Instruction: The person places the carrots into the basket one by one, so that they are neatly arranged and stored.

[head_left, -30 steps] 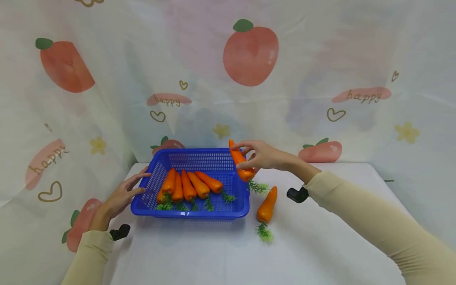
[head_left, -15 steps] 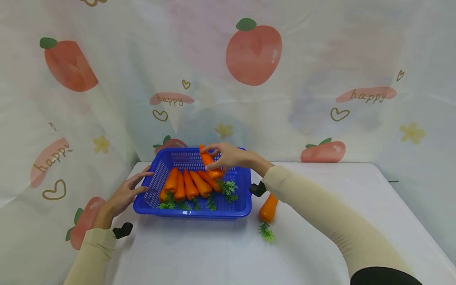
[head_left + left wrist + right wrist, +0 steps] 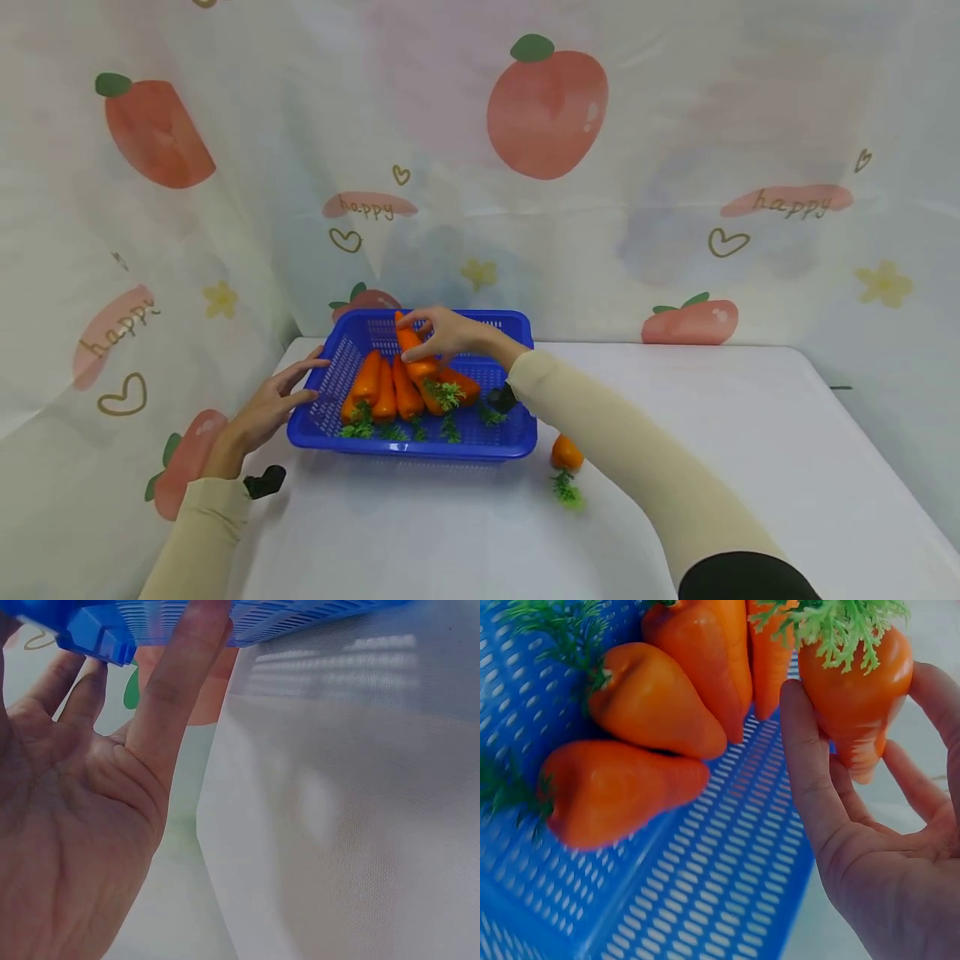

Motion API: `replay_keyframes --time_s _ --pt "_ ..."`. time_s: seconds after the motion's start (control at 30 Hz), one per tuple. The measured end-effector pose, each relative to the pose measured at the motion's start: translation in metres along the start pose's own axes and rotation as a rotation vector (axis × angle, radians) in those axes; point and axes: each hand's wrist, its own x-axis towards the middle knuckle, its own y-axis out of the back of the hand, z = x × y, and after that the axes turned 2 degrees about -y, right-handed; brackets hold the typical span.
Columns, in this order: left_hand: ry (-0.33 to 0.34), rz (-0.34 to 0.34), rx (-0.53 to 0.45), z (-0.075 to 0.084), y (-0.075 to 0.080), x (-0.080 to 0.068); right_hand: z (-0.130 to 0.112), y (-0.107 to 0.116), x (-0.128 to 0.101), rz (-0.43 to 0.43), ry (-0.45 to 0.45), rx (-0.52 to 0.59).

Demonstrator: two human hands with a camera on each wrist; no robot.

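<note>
My right hand (image 3: pixel 456 335) pinches an orange carrot with a green leafy top (image 3: pixel 855 686) between thumb and fingers, over the blue basket (image 3: pixel 420 448). Its tip points up and away, and it overlaps the carrots beneath in the head view. Inside the basket several carrots (image 3: pixel 367 379) lie side by side, leafy tops toward the near wall. My left hand (image 3: pixel 262 414) touches the basket's left rim with fairly straight fingers; in the left wrist view the basket's underside (image 3: pixel 277 622) shows above the palm.
Another carrot (image 3: pixel 567 454) lies on the white table (image 3: pixel 450 533) right of the basket, partly hidden by the right sleeve (image 3: pixel 622 450). A fruit-printed curtain (image 3: pixel 600 225) stands behind the table and along its left side.
My right hand has carried the carrot leftward from the basket's right edge to above the carrots inside. The left hand stays at the rim, and the whole head view has shifted slightly.
</note>
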Motion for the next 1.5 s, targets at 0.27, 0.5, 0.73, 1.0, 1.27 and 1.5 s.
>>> replay_keyframes --time_s 0.27,0.5,0.73,1.0,1.27,1.5 --pt "0.004 0.004 0.006 -0.001 0.0 0.004 0.013 -0.016 0.03 -0.023 -0.029 0.018" --pt "0.004 0.003 0.009 -0.001 0.0 0.003 0.022 -0.027 0.048 -0.032 -0.072 0.049" --pt "0.011 -0.001 -0.002 -0.001 -0.001 0.002 0.027 -0.036 0.055 -0.02 -0.112 0.064" --pt "0.002 0.002 -0.004 -0.001 0.0 0.002 0.03 -0.043 0.06 -0.007 -0.12 0.045" --pt "0.011 0.003 -0.012 -0.002 -0.001 0.002 0.035 -0.048 0.061 0.0 -0.109 0.031" --pt "0.014 0.005 -0.015 -0.001 0.0 0.002 0.033 -0.049 0.061 0.006 -0.106 -0.005"
